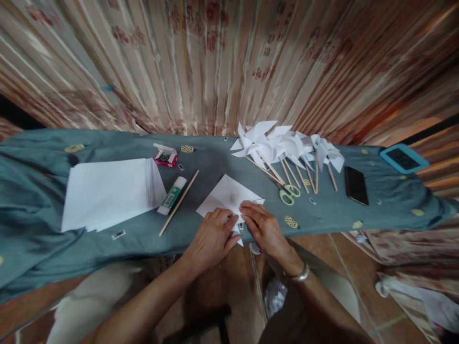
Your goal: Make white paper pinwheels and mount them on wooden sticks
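A white square of paper [223,192] lies cornerwise at the near edge of the blue-green cloth [211,154], its far part flat and smooth, a narrow point jutting toward the person. The left hand [212,234] is half curled on it, and the right hand [263,225] rests opposite with fingers bent — whether either pinches the paper I cannot tell, since the fingers cover its near part.

Left of the paper lie a wooden stick [178,203], a green-and-white glue stick [172,196] and a stack of white sheets [107,193]. Scissors [288,190] with green handles lie to the right, their blades hard to make out; a dark phone [356,185] lies beyond them. Farther back are an open red-and-white box [166,156] and overlapping paper pinwheels [263,139] — then a patterned curtain [215,71].
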`<state>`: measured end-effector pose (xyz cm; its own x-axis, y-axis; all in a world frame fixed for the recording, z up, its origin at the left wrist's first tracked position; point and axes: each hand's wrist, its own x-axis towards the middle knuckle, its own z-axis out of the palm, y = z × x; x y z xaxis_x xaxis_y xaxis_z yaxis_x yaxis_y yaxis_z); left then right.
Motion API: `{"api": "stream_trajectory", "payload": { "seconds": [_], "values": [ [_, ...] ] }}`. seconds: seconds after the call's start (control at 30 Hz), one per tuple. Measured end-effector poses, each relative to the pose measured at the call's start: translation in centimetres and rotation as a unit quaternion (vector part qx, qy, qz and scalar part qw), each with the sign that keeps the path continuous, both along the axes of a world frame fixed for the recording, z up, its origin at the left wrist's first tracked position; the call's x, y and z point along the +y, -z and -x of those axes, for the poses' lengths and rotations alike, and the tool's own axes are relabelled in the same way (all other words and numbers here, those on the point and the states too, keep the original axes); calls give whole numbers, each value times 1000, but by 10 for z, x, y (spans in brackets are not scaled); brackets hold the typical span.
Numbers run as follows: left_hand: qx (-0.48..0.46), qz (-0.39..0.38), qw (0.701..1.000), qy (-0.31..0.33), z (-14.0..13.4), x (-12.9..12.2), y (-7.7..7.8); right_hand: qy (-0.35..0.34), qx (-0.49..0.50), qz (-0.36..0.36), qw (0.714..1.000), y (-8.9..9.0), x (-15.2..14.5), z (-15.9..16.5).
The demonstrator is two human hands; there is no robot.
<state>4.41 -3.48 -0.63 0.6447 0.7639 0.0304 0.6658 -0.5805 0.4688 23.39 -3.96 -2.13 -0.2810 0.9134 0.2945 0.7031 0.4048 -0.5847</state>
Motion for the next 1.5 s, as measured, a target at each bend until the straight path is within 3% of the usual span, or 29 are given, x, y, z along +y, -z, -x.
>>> {"api": "stream_trajectory", "payload": {
  "seconds": [0.73,1.0,1.2,1.4,1.5],
  "values": [
    [25,4,1000,-2,-3,2,-7,-14,-131,-56,990,2,2,10],
    [27,-2,1000,0,-3,2,-6,-4,-109,-42,993,10,0,9],
    [25,-14,1000,-2,-4,1,-6,-2,-98,-23,995,7,2,12],
    [26,-29,999,-2,-3,1,-3,38,38,19,998,5,4,-1],
    [27,-25,999,-1,-2,1,-3,60,47,15,997,3,4,-10]
  ]
}}
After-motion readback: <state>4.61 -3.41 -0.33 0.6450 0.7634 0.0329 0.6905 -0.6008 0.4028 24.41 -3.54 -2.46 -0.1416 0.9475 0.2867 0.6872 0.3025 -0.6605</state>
